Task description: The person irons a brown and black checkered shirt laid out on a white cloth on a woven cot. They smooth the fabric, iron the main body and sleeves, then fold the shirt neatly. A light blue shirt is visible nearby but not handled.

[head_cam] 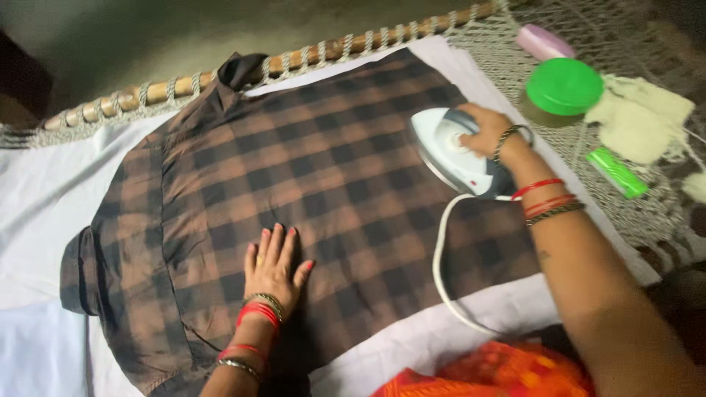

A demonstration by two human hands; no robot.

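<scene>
Pressing flat on a brown-and-black checked shirt, the left hand is lying open with fingers spread, gripping nothing, while the right hand is closing round the handle of a white and dark iron resting on the shirt's upper right part. The shirt is lying spread on a white sheet over a rope-strung cot. Creases are showing near the left sleeve, so ironing seems partway through, with that side apparently left to smooth. A green-lidded jar is sitting nearby.
</scene>
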